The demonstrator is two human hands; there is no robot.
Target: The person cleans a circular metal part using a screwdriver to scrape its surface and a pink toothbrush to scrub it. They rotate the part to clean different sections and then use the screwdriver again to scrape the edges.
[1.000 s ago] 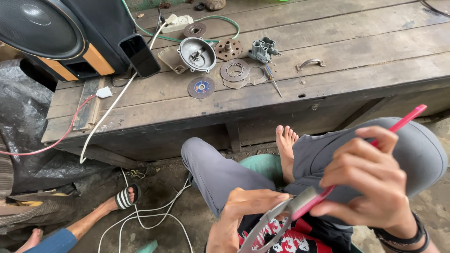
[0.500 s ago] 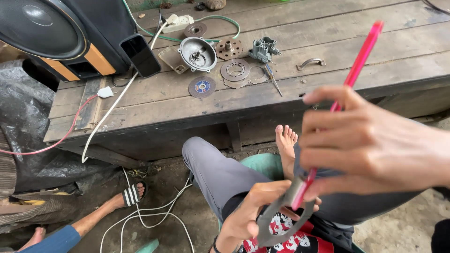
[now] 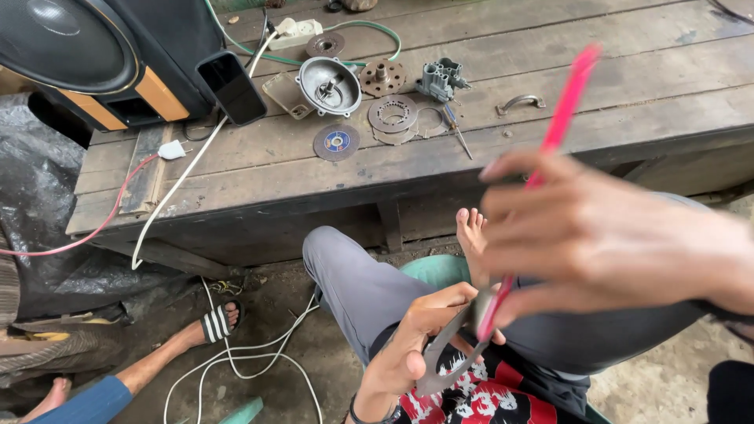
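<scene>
Left hand (image 3: 412,345) gripping low; right hand (image 3: 613,235) raised, fingers closed, blurred

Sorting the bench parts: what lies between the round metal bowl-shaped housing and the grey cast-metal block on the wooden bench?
In the head view, a rusty round toothed disc lies between the bowl-shaped housing and the grey cast block.

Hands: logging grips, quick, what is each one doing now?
Left hand: closed on a thin grey gasket-like piece.
Right hand: closed around a red stick-like tool.
</scene>
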